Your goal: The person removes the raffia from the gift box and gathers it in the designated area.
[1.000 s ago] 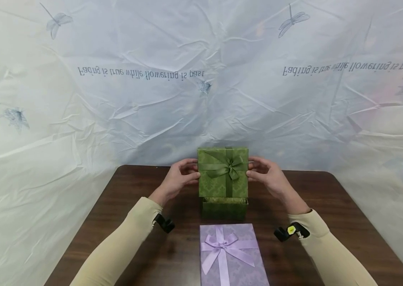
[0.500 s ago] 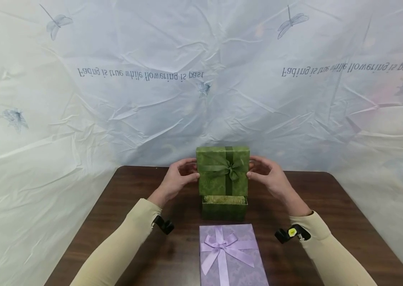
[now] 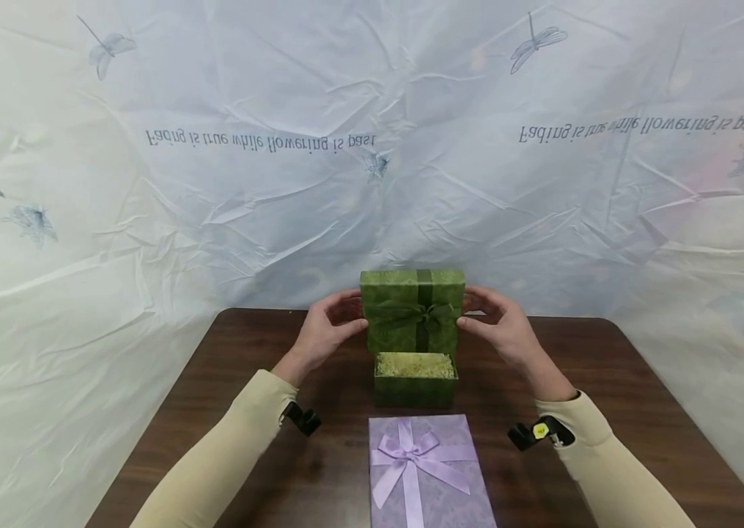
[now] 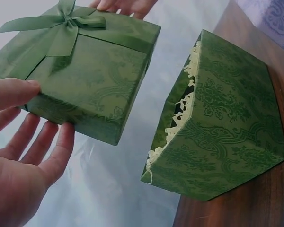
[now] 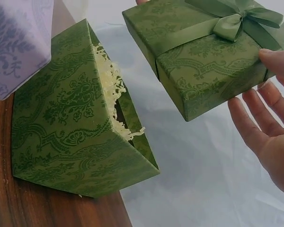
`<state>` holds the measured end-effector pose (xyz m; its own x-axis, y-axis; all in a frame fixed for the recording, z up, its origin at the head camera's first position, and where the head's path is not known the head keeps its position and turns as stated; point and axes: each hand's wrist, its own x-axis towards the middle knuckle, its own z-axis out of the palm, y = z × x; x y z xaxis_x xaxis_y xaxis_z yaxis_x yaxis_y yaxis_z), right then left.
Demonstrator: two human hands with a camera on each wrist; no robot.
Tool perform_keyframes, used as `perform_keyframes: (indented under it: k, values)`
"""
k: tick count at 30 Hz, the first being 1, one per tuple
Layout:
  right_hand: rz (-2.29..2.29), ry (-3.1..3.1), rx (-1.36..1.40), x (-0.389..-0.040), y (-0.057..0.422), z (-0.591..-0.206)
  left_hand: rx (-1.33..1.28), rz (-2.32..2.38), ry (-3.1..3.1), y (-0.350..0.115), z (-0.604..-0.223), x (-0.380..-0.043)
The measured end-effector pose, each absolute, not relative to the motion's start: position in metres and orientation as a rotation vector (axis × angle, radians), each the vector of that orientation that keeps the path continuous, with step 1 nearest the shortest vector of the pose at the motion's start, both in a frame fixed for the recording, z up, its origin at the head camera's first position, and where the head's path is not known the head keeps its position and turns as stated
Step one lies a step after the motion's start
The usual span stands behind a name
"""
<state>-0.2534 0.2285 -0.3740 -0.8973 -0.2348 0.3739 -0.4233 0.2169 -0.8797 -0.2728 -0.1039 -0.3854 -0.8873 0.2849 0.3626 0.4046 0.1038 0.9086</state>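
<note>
One cream left sleeve [image 3: 216,458] with black left mount [image 3: 302,418], head view only. Next, left hand [image 3: 325,330] grasping left edge of green lid [image 3: 411,314]. From head: thumb in front, other fingers partly hidden behind. From left wrist: thumb on top face, fingertips against side wall.

Green lid mid-frame in head view, held up tilted, green bow [image 3: 426,314] toward wearer, lower edge overlapping back of green box [image 3: 414,392] by line of sight. Both wrist views: clear gap, lid and box apart.

Green box uncovered, standing on wooden counter [image 3: 319,484]. Pale filler [image 3: 414,364] like one flat patch from head; loose shreds poking past rim from wrists. Dark spot inside too, can't tell what.

Purple box [image 3: 424,491] just on wearer's side of green box, cut by bottom of head view. Lilac bow [image 3: 409,453] shown there only; just part of box in each wrist view.

Right hand [image 3: 500,330] grasping right edge of green lid, thumb in front. From right wrist: fingertips under side wall. Then right mount [image 3: 520,436] with yellow tag [image 3: 540,430], and right sleeve [image 3: 609,462], head view only.

Count: 2 hands, 2 sleeves, 2 mounts, 1 tag, 1 green lid, 1 green box, 1 purple box, 2 bows, 1 counter. On pale sheet [image 3: 372,220] behind, printing from head only: 2 dragonflies [image 3: 535,48], 3 clear flowers [image 3: 377,166], 3 flipped text lines [image 3: 259,141], leftmost cut off.
</note>
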Motion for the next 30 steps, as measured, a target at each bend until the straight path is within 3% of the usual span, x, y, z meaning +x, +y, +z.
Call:
perform_keyframes:
  k: [14,30]
  values:
    - [1.8,-2.152,0.766,-0.247,0.231,-0.37,-0.871,-1.858,-2.089,-0.099,-0.386,-0.268]
    - [1.911,-1.79,1.116,-0.246,0.227,-0.373,-1.134,-1.52,-1.817,-0.095,-0.372,-0.248]
